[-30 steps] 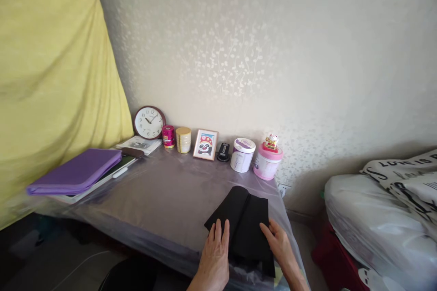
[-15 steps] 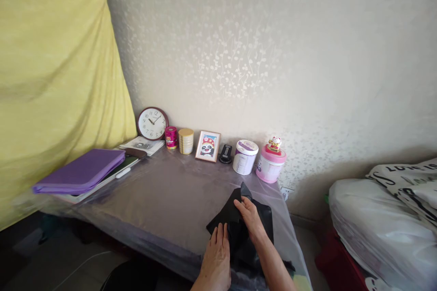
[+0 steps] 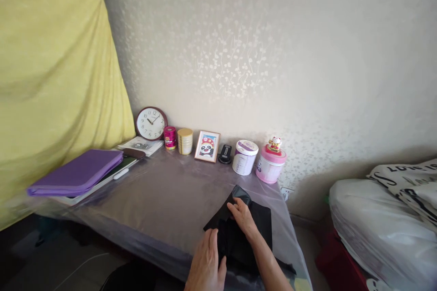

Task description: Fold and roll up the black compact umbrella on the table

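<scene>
So I've got the black cloth [image 3: 261, 223] at the near right of the worktop [image 3: 164, 191], both hands on it. My left hand [image 3: 205, 261] is at its near left part, fingers fairly straight and close together, thumb spread away from them. My right hand [image 3: 241, 216] reaches over the cloth with its fingers loosely curled by the raised, shiny far end; can't tell from here whether it's actually pinching any.

Along the wall, left to right: clock [image 3: 151, 123], pink tin [image 3: 170, 138], yellow tin [image 3: 185, 141], panda picture [image 3: 207, 146], small black gadget [image 3: 225, 154], purple-and-white tub [image 3: 245, 158], then a pink-lidded tub [image 3: 269, 168] with a lucky cat [image 3: 274, 144] on top. Purple folder [image 3: 77, 172] sits far off at the left, by the yellow curtain [image 3: 58, 77].
</scene>
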Tool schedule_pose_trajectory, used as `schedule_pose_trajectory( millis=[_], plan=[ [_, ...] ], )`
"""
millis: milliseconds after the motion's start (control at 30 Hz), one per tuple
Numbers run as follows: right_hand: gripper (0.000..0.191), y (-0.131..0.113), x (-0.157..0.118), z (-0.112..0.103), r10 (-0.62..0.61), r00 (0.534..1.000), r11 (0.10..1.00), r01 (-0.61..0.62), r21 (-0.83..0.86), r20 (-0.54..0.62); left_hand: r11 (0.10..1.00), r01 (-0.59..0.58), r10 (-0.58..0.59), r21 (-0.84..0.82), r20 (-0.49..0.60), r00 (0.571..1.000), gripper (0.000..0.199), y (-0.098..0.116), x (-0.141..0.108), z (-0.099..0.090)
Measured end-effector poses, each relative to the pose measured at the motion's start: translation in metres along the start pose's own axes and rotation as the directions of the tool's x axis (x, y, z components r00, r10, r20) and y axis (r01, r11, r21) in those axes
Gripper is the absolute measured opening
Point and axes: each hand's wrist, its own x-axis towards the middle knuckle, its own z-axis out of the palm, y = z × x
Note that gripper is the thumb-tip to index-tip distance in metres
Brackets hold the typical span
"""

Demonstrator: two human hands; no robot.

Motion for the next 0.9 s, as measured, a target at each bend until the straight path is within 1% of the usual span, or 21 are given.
schedule_pose_trajectory(
  millis=[67,100,133,200,267,367,467,567,633,733,833,900],
  plan=[
    [0.033,-0.004,-0.002,0.000,-0.021,0.998,1.000,0.021,0.002,0.065,0.998,-0.063,0.063,-0.004,-0.103,0.993,0.046,0.007,0.001,-0.011],
    [0.032,-0.007,-0.004,-0.001,-0.032,0.994,0.999,0.032,0.004,0.105,0.991,-0.136,0.134,-0.012,-0.128,0.983,0.041,0.011,0.003,-0.016],
    [0.032,-0.009,-0.005,-0.001,-0.045,0.989,0.999,0.045,0.003,0.143,0.977,-0.213,0.208,-0.021,-0.139,0.968,0.038,0.015,0.005,-0.019],
    [0.032,-0.012,-0.007,-0.002,-0.084,0.977,0.996,0.089,-0.018,0.198,0.956,-0.292,0.285,-0.027,-0.138,0.948,0.035,0.022,0.011,-0.021],
    [0.031,-0.013,-0.010,-0.003,-0.133,0.962,0.987,0.150,-0.053,0.238,0.964,-0.267,0.263,-0.022,-0.115,0.958,0.036,0.025,0.016,-0.015],
    [0.027,-0.015,-0.016,-0.005,-0.186,0.933,0.967,0.230,-0.112,0.307,0.984,-0.176,0.174,-0.014,-0.091,0.980,0.039,0.022,0.020,0.002],
    [0.026,-0.018,-0.025,-0.006,-0.244,0.904,0.917,0.334,-0.221,0.352,0.986,-0.169,0.169,-0.002,-0.074,0.983,0.047,0.014,0.020,0.022],
    [0.027,-0.022,-0.035,-0.005,-0.313,0.873,0.829,0.443,-0.341,0.373,0.982,-0.185,0.186,0.018,-0.035,0.982,0.051,0.006,0.019,0.035],
    [0.029,-0.023,-0.039,-0.005,-0.357,0.853,0.776,0.498,-0.388,0.380,0.983,-0.179,0.180,0.029,-0.022,0.983,0.053,0.004,0.019,0.039],
    [0.032,-0.022,-0.041,-0.006,-0.425,0.811,0.705,0.575,-0.415,0.401,0.987,-0.160,0.160,0.028,-0.002,0.987,0.054,0.003,0.019,0.039],
    [0.033,-0.018,-0.037,-0.009,-0.476,0.764,0.650,0.639,-0.411,0.435,0.989,-0.147,0.147,0.014,0.041,0.988,0.060,0.003,0.020,0.036],
    [0.034,-0.014,-0.032,-0.010,-0.484,0.748,0.624,0.659,-0.420,0.454,0.989,-0.146,0.145,0.004,0.072,0.987,0.066,0.002,0.020,0.035]
  ],
)
